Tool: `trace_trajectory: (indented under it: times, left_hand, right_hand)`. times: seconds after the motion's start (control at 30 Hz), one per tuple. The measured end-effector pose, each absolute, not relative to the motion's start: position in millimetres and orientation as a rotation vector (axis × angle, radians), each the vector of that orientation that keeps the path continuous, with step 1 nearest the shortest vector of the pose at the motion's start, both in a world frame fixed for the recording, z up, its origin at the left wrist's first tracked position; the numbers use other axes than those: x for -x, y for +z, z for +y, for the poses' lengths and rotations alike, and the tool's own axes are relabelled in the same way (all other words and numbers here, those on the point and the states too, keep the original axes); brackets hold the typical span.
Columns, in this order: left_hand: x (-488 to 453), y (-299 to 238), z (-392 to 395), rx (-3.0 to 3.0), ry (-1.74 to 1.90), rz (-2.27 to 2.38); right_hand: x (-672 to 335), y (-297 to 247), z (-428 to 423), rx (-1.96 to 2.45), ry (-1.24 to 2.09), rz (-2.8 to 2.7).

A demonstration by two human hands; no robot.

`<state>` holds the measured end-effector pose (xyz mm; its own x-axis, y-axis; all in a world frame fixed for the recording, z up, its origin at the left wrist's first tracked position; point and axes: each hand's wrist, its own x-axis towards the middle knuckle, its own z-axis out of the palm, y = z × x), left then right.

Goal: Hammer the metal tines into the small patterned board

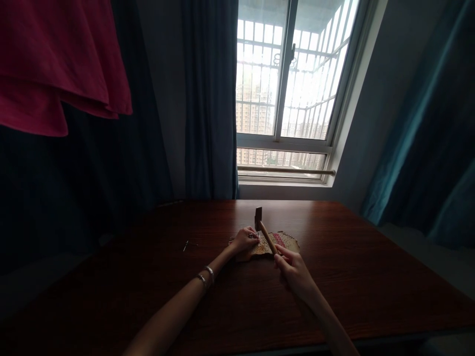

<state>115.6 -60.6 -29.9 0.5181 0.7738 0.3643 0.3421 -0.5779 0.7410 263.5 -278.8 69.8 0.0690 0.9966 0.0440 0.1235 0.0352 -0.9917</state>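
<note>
- Head view: right hand [293, 269] is closed around a small wooden-handled hammer with dark metal head [265, 232], raised over a flat tan dotted board [287, 243].
- Left hand [245, 240] rests on the board, mid dark red-brown wooden table [371, 277]; its grip cannot be told.

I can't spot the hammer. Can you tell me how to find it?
Look below the bright window at the dark wooden table. Near its middle lies a pale flat piece dotted with colour, and the right hand holds the hammer over it. It is the only thing sticking up: a light wooden handle with a dark blocky head.
</note>
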Motion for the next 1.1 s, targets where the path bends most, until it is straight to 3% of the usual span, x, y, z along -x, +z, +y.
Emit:
trace_trajectory:
  times: [1.1]
  left_hand:
    - [-116.1,-26.6,-63.4,-2.136,0.913,0.925]
  right_hand:
    - [-270.2,70.8,-277.2,1.309,1.052,-1.281]
